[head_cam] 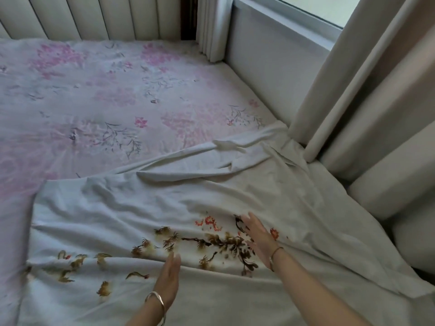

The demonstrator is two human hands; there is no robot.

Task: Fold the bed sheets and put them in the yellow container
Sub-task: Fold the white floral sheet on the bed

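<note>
A white bed sheet (146, 208) with brown branches and red flowers printed on it lies spread and wrinkled over the near part of the bed. My left hand (168, 278) lies flat on it, fingers straight, near a long crease. My right hand (257, 238) rests on the printed part with straight fingers, further right and a little farther away. The sheet's far right corner is bunched against the curtain. No yellow container is in view.
A pink flowered mattress cover (106, 95) fills the far half of the bed. A padded headboard (94, 15) stands behind it. A white wall panel (270, 60) and heavy cream curtains (367, 114) close off the right side under a window.
</note>
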